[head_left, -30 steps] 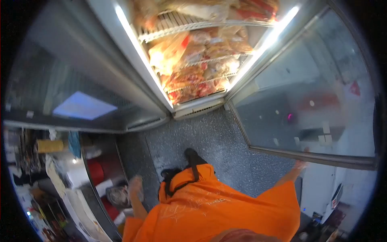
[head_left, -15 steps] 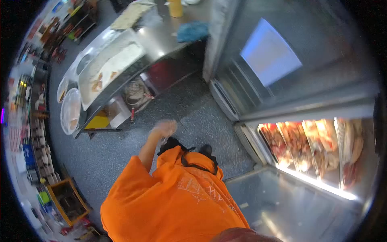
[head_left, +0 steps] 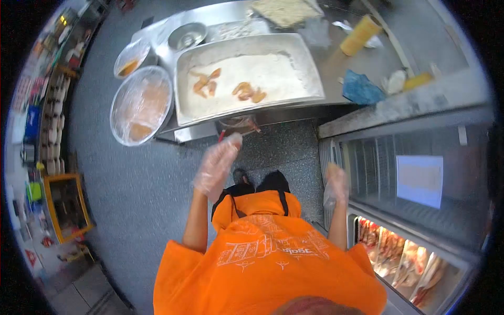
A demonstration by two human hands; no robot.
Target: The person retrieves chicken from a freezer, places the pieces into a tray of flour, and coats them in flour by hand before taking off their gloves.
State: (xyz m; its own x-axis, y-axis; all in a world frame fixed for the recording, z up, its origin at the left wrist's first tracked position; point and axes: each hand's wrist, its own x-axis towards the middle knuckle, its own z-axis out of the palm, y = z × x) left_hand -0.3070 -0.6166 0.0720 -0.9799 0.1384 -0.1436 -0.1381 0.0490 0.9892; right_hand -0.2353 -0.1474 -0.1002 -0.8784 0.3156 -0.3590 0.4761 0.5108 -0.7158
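My left hand (head_left: 218, 165), in a clear plastic glove, is raised in front of the metal tray (head_left: 316, 81). Its fingers are stretched out and nothing shows in them. My right hand (head_left: 337, 186), gloved the same way, is beside the glass-fronted fridge (head_left: 367, 157); blur hides how its fingers are set. White flour-like powder (head_left: 278, 73) covers the tray's bottom. On it lie raw chicken wing pieces (head_left: 206, 83) at the left and more pieces (head_left: 248, 92) near the middle. Neither hand touches the tray.
A large plastic-covered bowl (head_left: 169, 100) and a smaller bowl (head_left: 149, 58) stand left of the tray, with a metal bowl (head_left: 188, 37) behind. A yellow roll (head_left: 361, 35) and blue plastic bag (head_left: 363, 89) are at the right. Lit meat trays (head_left: 388, 247) show inside the fridge.
My view has swung from the fridge toward the counter, bringing the powder tray in front of me. My left hand is raised closer to the tray, and my right hand has come into view.
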